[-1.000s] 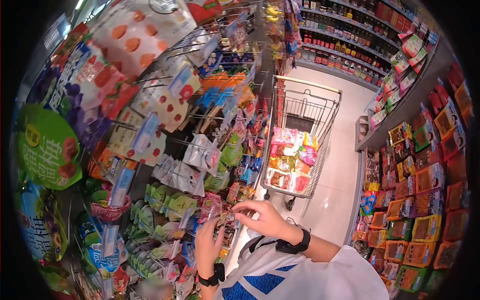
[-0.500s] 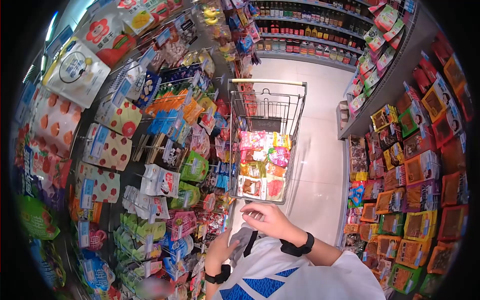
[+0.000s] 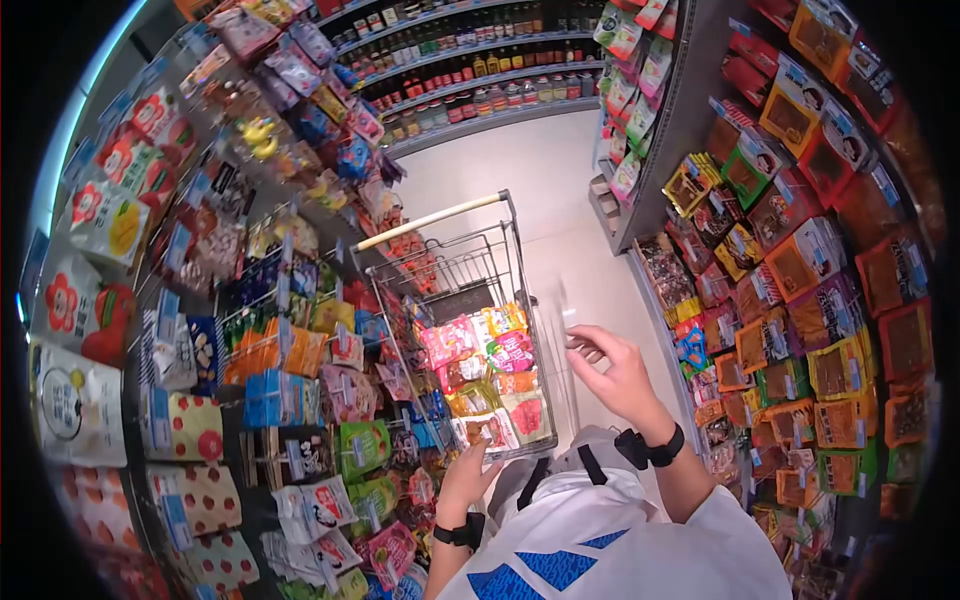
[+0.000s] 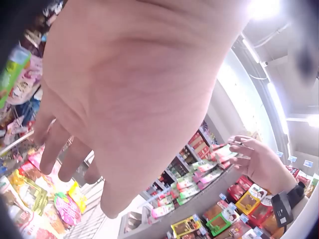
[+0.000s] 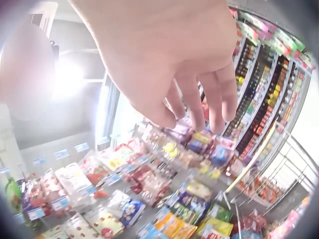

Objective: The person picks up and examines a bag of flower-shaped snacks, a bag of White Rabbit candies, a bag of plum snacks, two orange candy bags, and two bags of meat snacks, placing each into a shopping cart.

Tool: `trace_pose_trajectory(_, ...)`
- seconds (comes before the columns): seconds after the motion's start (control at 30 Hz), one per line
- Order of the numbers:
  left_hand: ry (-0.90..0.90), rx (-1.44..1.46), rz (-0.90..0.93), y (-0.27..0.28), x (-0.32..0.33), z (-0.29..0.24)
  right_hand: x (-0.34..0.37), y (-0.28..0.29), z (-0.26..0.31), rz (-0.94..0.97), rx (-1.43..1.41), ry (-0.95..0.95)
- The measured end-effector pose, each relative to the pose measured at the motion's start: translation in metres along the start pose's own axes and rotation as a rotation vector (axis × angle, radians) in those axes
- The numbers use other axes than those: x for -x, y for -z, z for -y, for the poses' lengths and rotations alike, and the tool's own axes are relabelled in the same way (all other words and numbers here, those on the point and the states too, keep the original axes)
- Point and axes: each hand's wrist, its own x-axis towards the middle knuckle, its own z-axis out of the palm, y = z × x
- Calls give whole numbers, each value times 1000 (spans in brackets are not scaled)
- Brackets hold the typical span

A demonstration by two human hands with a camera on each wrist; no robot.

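Note:
A wire shopping cart (image 3: 432, 221) stands in the aisle ahead of me, its handle at the far end. Snack bags (image 3: 510, 352) in pink, yellow and white lie in the cart. My left hand (image 3: 467, 483) is at the cart's near left corner, overlapping it in the head view; its fingers hang loosely with nothing in them in the left wrist view. To the right of the cart, my right hand (image 3: 612, 372) is raised over the floor, fingers loosely bent and holding nothing. The right wrist view shows the same hand (image 5: 194, 74) with relaxed, spread fingers.
Racks of hanging snack bags (image 3: 195, 425) line the left side close to my left arm. On the right, shelves of packaged snacks (image 3: 765, 395) run along the aisle. Pale floor (image 3: 545, 165) lies between them, and curved shelves of bottles (image 3: 480, 100) close the far end.
My hands have moved apart from close together beside the left rack: the right swung right, the left moved to the cart's corner. The head view has turned, bringing the right shelves nearer.

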Motion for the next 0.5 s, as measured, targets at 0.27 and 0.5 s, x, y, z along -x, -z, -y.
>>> trace_pose_trajectory(0.27,47,277,20,-52,-113,24,-101,-30,-114,-213,-162,-328)
trace_pose_trajectory(0.5,530,732,-83,-144,-222,49,-200,-161,-284,277,497,310)
